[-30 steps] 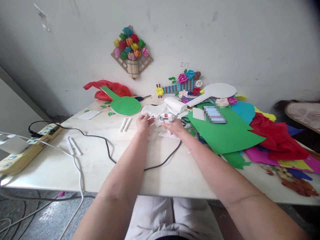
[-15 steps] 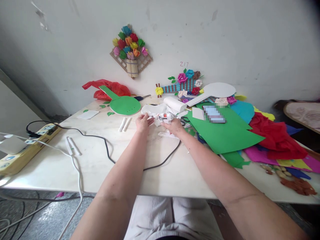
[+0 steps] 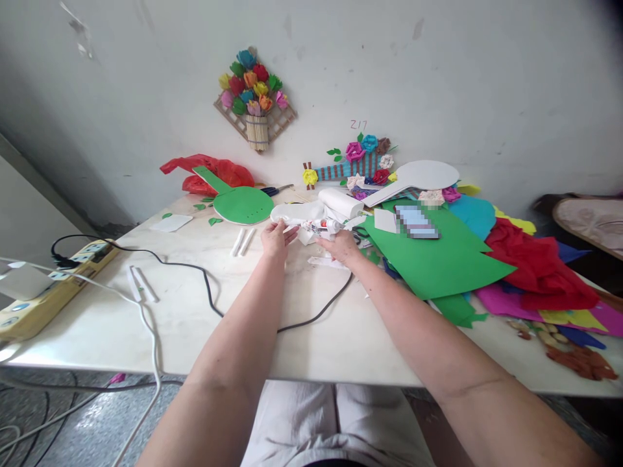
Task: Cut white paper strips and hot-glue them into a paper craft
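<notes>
Both my hands are together over the middle of the table. My right hand (image 3: 339, 246) is closed around what looks like a white glue gun (image 3: 331, 226), with a small red part on its side. My left hand (image 3: 276, 239) pinches the near left edge of a rounded white piece (image 3: 296, 212), its other fingers extended toward the glue gun. What that piece is made of I cannot make out. A white roll (image 3: 341, 203) lies just behind. Black-handled scissors (image 3: 360, 232) lie partly hidden beside my right hand.
Two white sticks (image 3: 243, 242) and a green paddle shape (image 3: 243, 205) lie to the left. A black cord (image 3: 321, 314) runs under my arms toward the yellow power strip (image 3: 58, 285). Green sheets (image 3: 438, 266), a phone (image 3: 416, 222) and coloured paper are piled on the right.
My left hand and the rounded white piece have shifted slightly left. My right hand and the glue gun have barely moved.
</notes>
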Demonstrator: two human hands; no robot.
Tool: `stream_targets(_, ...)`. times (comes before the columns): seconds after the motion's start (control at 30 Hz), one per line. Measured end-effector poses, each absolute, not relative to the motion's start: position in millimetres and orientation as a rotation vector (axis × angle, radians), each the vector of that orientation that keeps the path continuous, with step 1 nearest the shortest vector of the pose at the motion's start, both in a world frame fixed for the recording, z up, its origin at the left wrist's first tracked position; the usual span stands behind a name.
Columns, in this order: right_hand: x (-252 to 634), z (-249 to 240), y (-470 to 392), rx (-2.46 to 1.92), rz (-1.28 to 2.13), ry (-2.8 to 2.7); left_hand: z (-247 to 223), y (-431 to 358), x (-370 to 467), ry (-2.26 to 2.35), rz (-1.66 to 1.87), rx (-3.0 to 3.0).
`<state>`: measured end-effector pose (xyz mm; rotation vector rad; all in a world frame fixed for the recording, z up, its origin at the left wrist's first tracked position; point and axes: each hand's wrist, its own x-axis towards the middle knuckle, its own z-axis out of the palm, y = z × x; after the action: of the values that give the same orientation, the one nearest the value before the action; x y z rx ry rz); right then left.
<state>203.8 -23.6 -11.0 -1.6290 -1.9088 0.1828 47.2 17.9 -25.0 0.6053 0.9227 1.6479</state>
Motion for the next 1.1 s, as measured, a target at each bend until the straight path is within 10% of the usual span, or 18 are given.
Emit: stream_targets(1.1,216,-15,-19,-1.576,0.477,-1.670,-26,28,36,0.934,1.722,0.476)
